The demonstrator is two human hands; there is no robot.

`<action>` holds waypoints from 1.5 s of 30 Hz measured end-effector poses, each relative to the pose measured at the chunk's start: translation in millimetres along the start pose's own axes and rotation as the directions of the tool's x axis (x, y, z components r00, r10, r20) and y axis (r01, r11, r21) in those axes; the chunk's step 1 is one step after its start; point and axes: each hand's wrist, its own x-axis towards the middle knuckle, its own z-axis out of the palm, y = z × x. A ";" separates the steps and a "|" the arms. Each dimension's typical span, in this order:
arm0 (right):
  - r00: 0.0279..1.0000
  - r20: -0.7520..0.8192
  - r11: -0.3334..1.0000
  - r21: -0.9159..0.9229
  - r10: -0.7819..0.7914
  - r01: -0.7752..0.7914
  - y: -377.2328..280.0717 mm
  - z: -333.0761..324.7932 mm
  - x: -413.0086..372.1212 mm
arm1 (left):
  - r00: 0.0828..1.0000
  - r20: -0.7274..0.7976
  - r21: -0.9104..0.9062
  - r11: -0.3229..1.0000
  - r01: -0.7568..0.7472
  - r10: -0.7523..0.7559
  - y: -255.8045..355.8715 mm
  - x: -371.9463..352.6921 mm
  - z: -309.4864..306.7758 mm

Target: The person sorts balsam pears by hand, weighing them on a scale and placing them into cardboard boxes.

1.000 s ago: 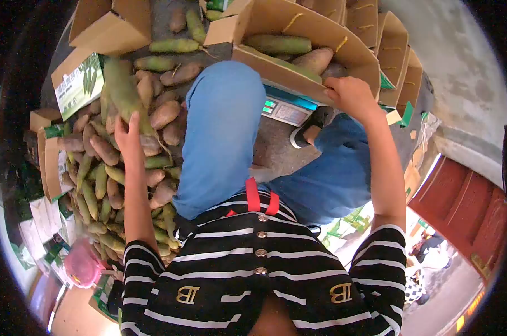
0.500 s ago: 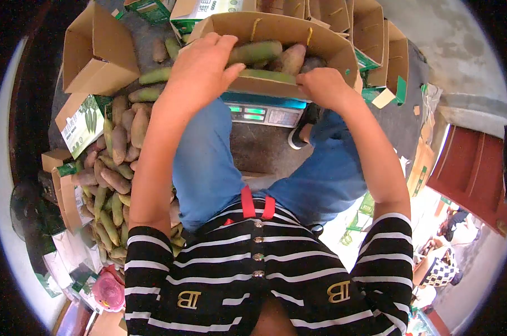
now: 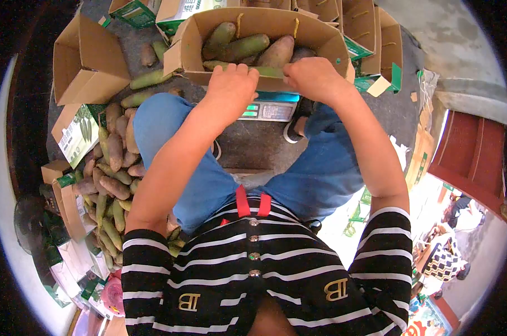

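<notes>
A cardboard box (image 3: 209, 73) with yellow cord handles stands open-topped on a digital scale (image 3: 273, 111) in front of my knees. Several long green radishes (image 3: 248, 48) lie inside, with a browner radish (image 3: 277, 52) among them. My left hand (image 3: 231, 89) curls its fingers over the box's near edge. Farther right along that same edge, my right hand (image 3: 316, 81) is closed, its thumb and fingertips partly hidden. The scale's lit green displays show in part below the box.
To the left lies a big heap of radishes (image 3: 114, 151). An open carton (image 3: 94, 59) stands beyond it, near a printed box panel (image 3: 79, 134). More open cartons (image 3: 358, 28) line the back right. A person's shoe (image 3: 291, 132) shows beside the scale.
My left hand has moved from the box's left side, over the radishes, to its near edge. More radishes show inside now. My right hand stays at the near edge.
</notes>
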 end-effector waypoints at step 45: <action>0.998 -0.048 0.979 0.199 -0.028 0.037 23.9 -24.4 34.8 | 0.984 -0.080 0.027 0.987 0.160 -0.157 -24.6 -1.7 -12.6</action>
